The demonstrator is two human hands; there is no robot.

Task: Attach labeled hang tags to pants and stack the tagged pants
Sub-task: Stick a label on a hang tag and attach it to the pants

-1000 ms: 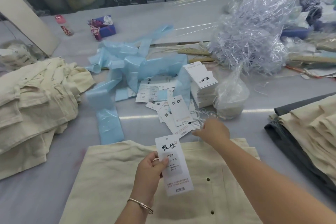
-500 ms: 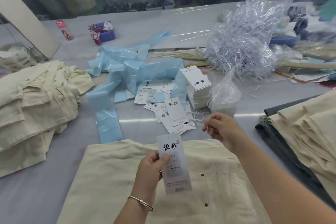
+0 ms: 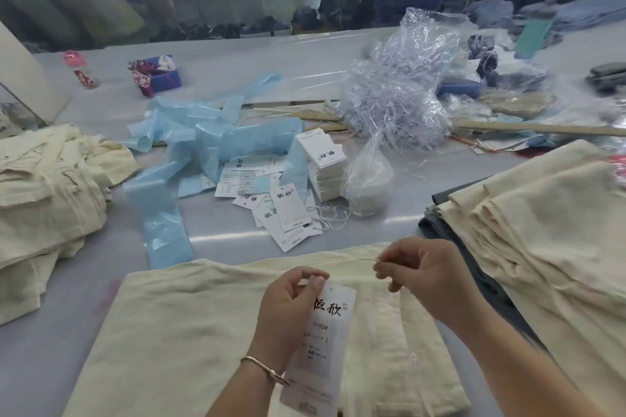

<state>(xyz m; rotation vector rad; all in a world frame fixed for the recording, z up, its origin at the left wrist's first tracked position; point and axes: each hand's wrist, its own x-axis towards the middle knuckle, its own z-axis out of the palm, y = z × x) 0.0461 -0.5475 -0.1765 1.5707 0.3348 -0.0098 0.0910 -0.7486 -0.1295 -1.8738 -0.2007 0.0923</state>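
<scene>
A folded cream pair of pants [image 3: 189,332] lies flat on the table in front of me. My left hand [image 3: 288,311] pinches the top of a white hang tag [image 3: 321,345] printed with black characters, holding it upright over the pants. Just to the right, my right hand [image 3: 423,274] pinches a thin white string [image 3: 367,259] between thumb and fingertips, close to the tag's top. Loose hang tags [image 3: 288,213] and a stack of tags [image 3: 321,166] lie beyond the pants, with more strings [image 3: 333,215] beside them.
A heap of cream pants [image 3: 50,193] sits at the left, and a neat stack of cream pants [image 3: 542,230] over a dark piece at the right. Blue plastic strips [image 3: 189,145], a clear bag of plastic fasteners [image 3: 399,95] and a small clear bag [image 3: 367,179] crowd the table's middle.
My right hand drew back from the loose strings toward me with a string pinched in it. My left hand brought the tag nearer, with its grip now at the tag's top.
</scene>
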